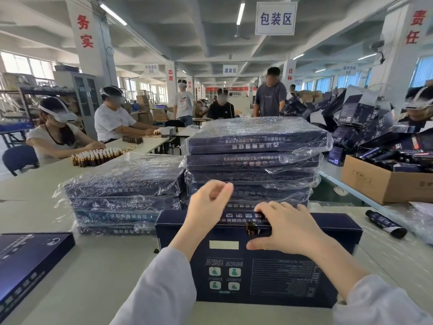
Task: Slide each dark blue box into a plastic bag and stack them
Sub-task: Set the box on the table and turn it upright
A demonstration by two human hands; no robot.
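A dark blue box (257, 277) lies unbagged on the table right in front of me, printed side up, with a brass clasp (251, 228) on its far edge. My right hand (285, 228) grips that far edge beside the clasp, fingers curled over it and thumb on the top face. My left hand (208, 205) hovers above the box's far left part, fingers loosely curled, holding nothing. Behind the box stand two stacks of bagged boxes: a tall stack (255, 146) and a lower stack (121, 184) to its left.
Another unbagged dark blue box (28, 259) lies at the table's left edge. A dark tube (385, 224) and crinkled clear plastic (419, 219) lie at the right. A cardboard carton (379, 184) of dark packages stands behind them. People sit at the left table with small brown bottles (96, 157).
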